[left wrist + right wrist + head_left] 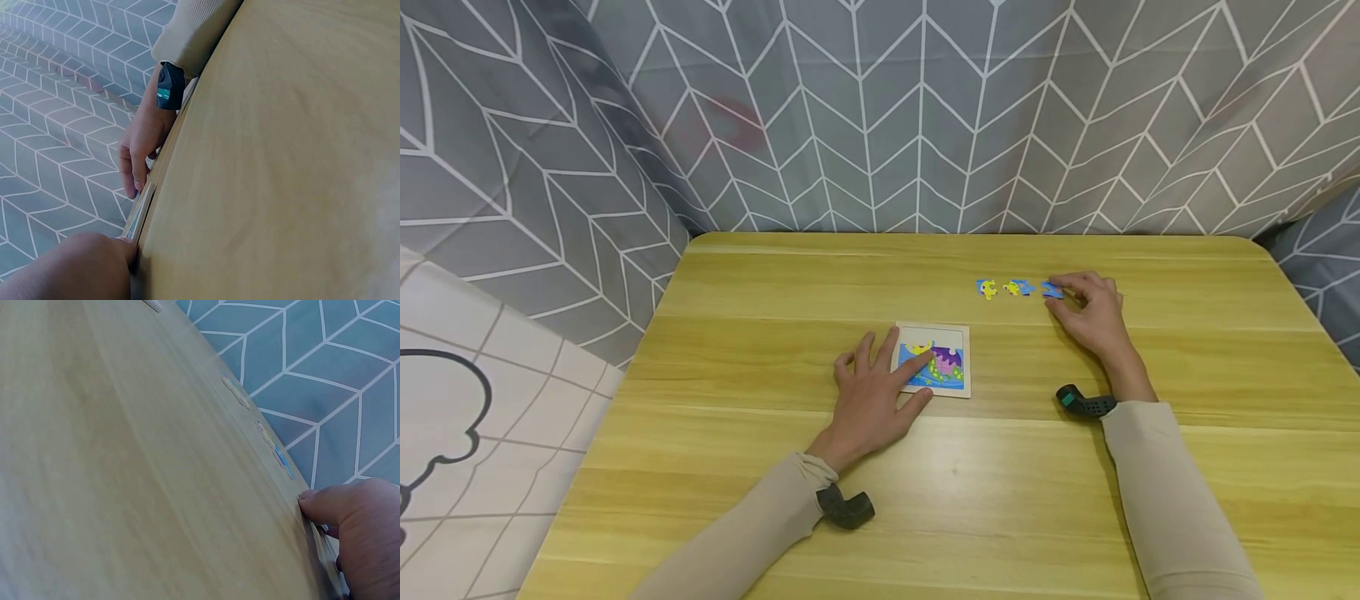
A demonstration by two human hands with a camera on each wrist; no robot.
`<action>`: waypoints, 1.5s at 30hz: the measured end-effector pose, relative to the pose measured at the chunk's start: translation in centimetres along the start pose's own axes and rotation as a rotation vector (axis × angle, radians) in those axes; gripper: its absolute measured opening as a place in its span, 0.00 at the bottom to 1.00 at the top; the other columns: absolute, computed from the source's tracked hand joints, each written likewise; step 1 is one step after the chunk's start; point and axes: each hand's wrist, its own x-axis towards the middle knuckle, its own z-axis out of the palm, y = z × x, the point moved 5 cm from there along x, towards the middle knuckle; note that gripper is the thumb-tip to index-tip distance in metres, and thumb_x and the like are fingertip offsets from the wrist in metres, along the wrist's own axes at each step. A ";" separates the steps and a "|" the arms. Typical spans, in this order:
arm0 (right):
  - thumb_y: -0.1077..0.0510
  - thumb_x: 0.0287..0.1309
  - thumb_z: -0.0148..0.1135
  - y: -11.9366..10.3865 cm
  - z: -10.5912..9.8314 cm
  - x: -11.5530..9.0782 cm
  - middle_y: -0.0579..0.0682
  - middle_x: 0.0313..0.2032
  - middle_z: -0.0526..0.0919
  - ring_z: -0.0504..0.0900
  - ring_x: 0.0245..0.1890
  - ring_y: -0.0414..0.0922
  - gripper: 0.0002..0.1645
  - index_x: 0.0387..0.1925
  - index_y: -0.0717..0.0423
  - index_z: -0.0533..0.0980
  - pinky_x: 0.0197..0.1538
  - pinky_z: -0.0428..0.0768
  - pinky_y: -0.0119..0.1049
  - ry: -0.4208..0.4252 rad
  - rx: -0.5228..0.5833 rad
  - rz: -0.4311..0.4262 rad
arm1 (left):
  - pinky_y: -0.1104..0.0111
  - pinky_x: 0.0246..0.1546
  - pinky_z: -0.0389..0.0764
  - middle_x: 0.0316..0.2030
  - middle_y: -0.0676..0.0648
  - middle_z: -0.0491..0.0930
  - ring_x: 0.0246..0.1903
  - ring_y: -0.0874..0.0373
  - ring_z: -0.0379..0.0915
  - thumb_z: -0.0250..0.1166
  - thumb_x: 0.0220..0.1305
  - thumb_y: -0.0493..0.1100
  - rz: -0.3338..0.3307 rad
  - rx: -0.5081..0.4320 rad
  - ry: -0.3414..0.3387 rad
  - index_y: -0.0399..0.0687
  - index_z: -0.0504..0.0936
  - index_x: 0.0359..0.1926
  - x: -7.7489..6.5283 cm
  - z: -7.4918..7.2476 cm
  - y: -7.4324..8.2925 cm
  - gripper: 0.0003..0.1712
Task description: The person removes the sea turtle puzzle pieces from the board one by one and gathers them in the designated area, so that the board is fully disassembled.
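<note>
My left hand lies with spread, straight fingers over the left side of a small square jigsaw puzzle board. Its index fingertip rests on the colored picture, and its thumb is at the lower edge. Blue, purple, pink and yellow pieces fill the lower part of the board, while the top strip shows pale backing. Farther back on the right, my right hand pinches a blue puzzle piece between thumb and index finger, low at the tabletop. In the right wrist view the thumb hides that piece.
Left of the right hand, a yellow-and-blue puzzle piece and another such piece lie in a row on the wooden table. A grey patterned curtain hangs behind the table's far edge. Both wrists wear black devices.
</note>
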 end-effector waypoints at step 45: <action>0.65 0.59 0.68 -0.3 0.1 -0.2 0.67 0.46 0.80 0.61 0.42 0.46 0.20 0.53 0.67 0.82 0.53 0.52 0.51 0.042 -0.008 0.004 | 0.36 0.64 0.48 0.80 0.41 0.51 0.78 0.33 0.43 0.54 0.72 0.66 0.009 -0.003 0.023 0.75 0.70 0.72 0.0 -0.1 0.1 0.30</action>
